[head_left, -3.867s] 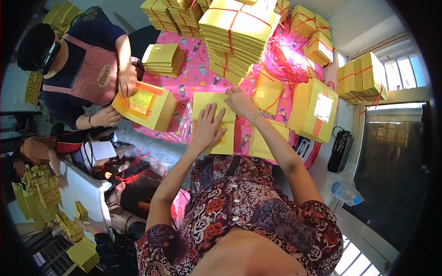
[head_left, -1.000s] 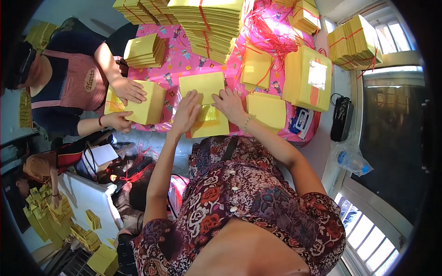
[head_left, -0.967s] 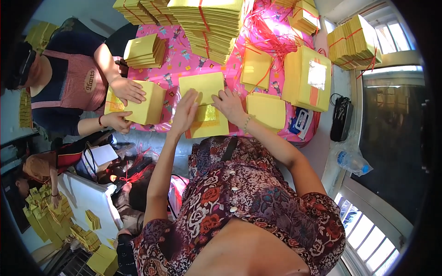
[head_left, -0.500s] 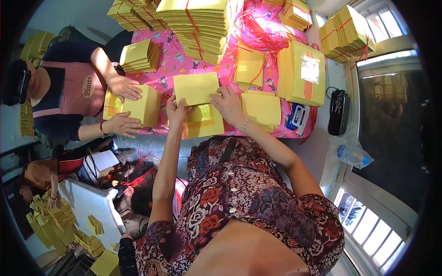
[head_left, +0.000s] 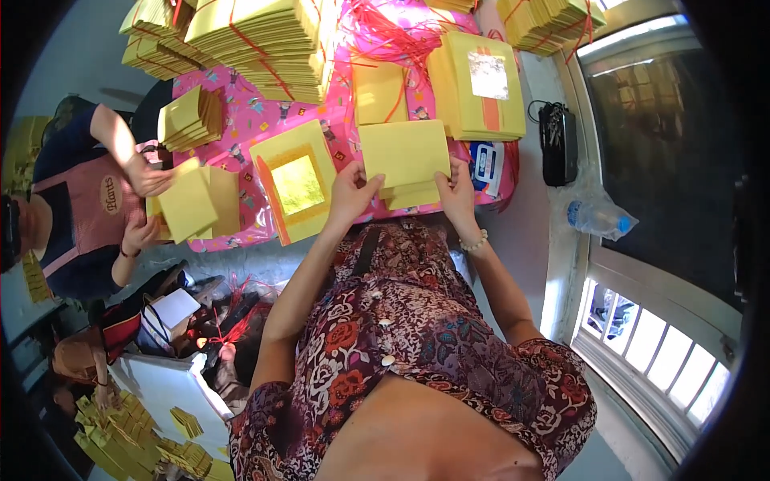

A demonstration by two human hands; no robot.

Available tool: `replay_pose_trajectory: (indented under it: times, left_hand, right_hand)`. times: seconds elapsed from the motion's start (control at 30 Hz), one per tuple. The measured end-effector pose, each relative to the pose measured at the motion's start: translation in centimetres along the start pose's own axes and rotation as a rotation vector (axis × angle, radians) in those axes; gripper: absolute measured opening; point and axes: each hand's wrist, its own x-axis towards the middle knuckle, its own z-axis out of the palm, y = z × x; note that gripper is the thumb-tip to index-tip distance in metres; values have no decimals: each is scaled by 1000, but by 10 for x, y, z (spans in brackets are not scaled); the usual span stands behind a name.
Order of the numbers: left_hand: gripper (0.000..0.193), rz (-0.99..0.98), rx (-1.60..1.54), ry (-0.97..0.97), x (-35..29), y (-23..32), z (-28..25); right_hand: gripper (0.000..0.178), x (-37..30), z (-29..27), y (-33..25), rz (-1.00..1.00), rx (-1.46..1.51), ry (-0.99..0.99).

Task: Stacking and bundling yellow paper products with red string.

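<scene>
Between my two hands is a yellow paper sheet (head_left: 405,151), gripped by its near corners. My left hand (head_left: 351,194) pinches the left corner, thumb on top; my right hand (head_left: 457,194) pinches the right corner the same way. Under it, a small stack of yellow paper (head_left: 411,196) shows only along its near edge. To the left of my left hand lies a yellow sheet with a shiny gold foil square and an orange strip (head_left: 295,183), on the pink patterned tablecloth (head_left: 255,148).
A co-worker's hands (head_left: 144,178) hold yellow paper at the left. Tall tied yellow stacks (head_left: 257,48) stand at the back, with red strings (head_left: 385,32) beside them. A thick foil-topped stack (head_left: 481,88), blue-and-white packet (head_left: 486,167), black case (head_left: 559,144) and plastic bottle (head_left: 600,220) are on the right.
My hands have carried the yellow sheet rightward, off the foil-square sheet and over the small stack. The co-worker has lifted a paper from their pile. The view has shifted.
</scene>
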Motion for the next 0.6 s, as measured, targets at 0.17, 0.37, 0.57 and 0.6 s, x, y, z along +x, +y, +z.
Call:
replay_pose_trajectory:
  times: [0.17,0.37,0.57,0.6]
  left_hand:
    - [28,-50,189,4,2,-20,22]
    - [36,-66,368,71,0,-29,27]
    - [38,-114,468,103,-4,-31,26]
    - [40,-95,476,110,-4,-33,26]
  right_hand:
    - [27,-7,-17,38,90,-176,27]
    - [29,-6,-16,75,106,-284,16]
    - [29,-5,-12,61,49,-420,-8]
    - [29,-4,-10,54,13,-487,-17]
